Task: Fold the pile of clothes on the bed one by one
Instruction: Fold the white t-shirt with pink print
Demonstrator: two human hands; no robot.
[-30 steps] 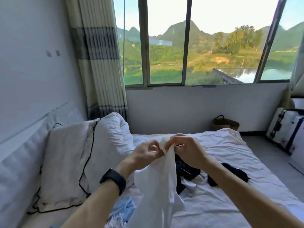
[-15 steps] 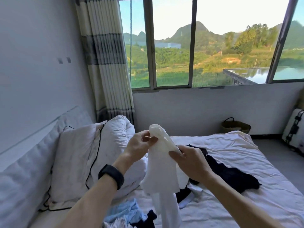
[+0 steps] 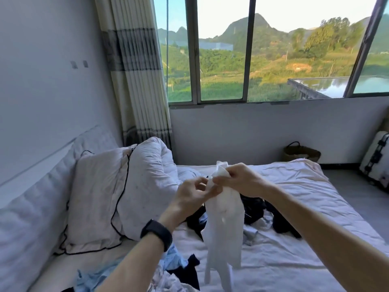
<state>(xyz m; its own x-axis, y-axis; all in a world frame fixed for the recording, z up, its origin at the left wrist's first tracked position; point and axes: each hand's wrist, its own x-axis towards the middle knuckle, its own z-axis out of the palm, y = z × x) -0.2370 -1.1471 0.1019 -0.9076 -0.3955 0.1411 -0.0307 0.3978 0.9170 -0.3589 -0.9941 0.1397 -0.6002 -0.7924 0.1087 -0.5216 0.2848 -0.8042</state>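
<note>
Both hands were up over the bed. The left hand and right hand sat right next to each other, fingers curled tight, pinching the top of the white garment. The rest of it hung straight down, just in front of the dark clothes on the sheet. Some light blue clothes lay under the left forearm, with a pillow off to the left.

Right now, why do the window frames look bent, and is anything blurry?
Head view: the wide-angle lens bows the window frame and curtain; the sky is washed out; the white garment, left hand and right hand look slightly soft.
</note>
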